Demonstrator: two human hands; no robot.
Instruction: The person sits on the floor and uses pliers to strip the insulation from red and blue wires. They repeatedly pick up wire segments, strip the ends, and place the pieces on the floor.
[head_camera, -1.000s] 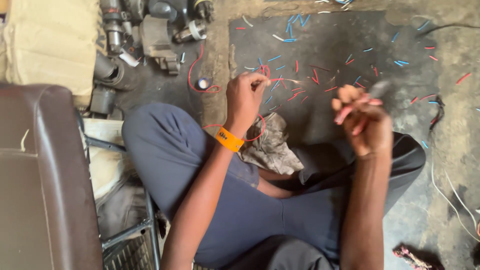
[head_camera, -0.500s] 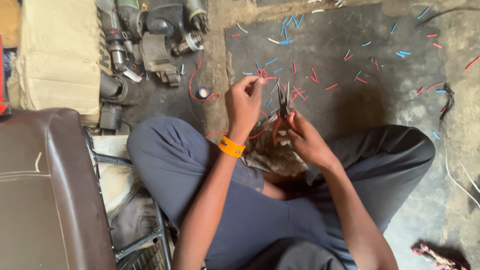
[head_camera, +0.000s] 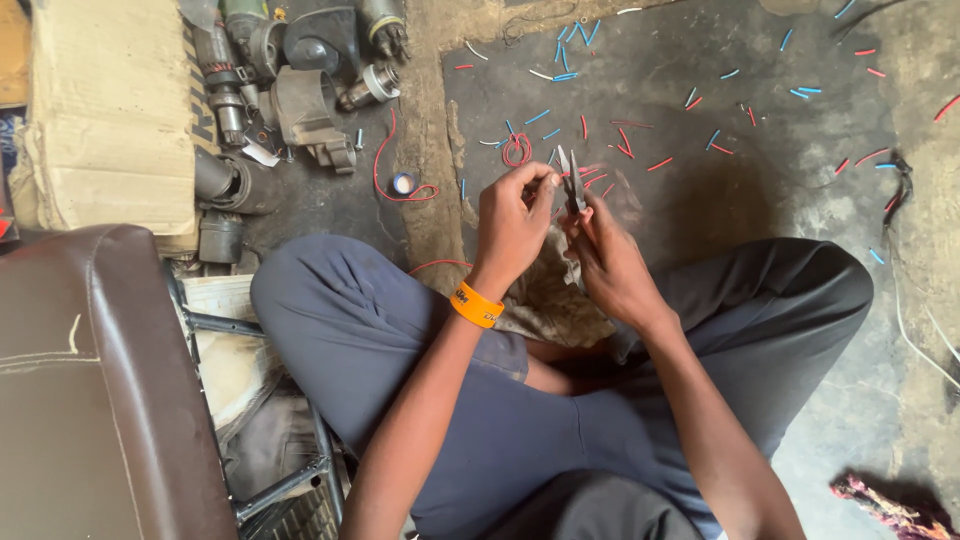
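Two hands: right hand (head_camera: 610, 262) grips pliers (head_camera: 572, 180), left hand (head_camera: 512, 225) alongside.

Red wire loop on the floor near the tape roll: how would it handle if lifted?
The red wire loop is thin and lies in loose curves, so probably floppy and light. It bends round the small tape roll, so it might drag that. Likely no rolling or tipping.

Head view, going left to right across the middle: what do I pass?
Brown seat → cardboard box → grey motor parts → red wire loop → left hand → pliers → right hand → scattered red and blue wire offcuts.
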